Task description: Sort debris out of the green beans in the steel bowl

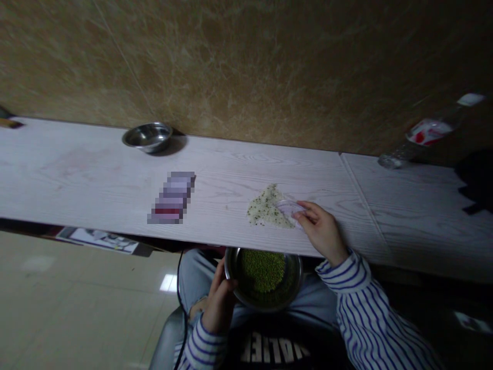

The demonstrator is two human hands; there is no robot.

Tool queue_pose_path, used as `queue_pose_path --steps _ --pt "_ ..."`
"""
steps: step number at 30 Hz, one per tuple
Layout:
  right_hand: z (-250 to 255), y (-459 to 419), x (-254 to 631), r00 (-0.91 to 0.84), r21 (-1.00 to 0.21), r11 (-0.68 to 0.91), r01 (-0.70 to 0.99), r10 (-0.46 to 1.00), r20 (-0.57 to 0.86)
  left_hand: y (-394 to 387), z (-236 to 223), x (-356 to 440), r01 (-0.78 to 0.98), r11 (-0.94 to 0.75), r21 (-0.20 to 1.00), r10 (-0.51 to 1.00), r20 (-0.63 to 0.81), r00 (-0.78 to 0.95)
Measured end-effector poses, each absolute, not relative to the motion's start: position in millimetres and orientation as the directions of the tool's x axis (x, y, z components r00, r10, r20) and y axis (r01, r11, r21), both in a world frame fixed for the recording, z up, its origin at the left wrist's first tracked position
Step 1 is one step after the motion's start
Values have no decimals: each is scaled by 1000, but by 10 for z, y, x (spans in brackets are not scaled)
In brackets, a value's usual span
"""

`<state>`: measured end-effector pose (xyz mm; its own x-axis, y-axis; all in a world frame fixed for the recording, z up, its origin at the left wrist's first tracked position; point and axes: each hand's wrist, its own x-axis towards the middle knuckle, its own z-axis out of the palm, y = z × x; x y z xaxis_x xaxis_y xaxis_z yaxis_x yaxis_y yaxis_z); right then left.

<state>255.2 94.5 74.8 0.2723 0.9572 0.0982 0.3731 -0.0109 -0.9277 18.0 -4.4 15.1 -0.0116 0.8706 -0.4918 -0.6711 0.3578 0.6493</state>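
My left hand [221, 298] grips the left rim of a steel bowl [296, 280] over my lap, just below the table's front edge. Inside the bowl lie many small green beans [265, 270], which look like mung beans. On the table, my right hand [319, 226] pinches a thin, clear plastic piece with a curved edge [288, 207]; its exact kind is unclear. That piece rests against the right side of a flat pile of white grains [265, 205], like rice, with green beans mixed in. A few dark specks sit at the pile's front edge.
An unused-looking steel bowl [148, 137] stands near the wall at the left back. A pixelated flat object [172, 198] lies left of the pile. Toward the right back are a plastic bottle [429, 132] and a dark item [477, 180]. The table's front edge [208, 243] runs above my lap.
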Motion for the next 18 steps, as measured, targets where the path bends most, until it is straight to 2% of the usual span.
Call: queue_pose_path --steps 18 --pt "782 779 2422 152 -904 50 425 980 126 -79 110 156 -675 389 627 846 -532 -7"
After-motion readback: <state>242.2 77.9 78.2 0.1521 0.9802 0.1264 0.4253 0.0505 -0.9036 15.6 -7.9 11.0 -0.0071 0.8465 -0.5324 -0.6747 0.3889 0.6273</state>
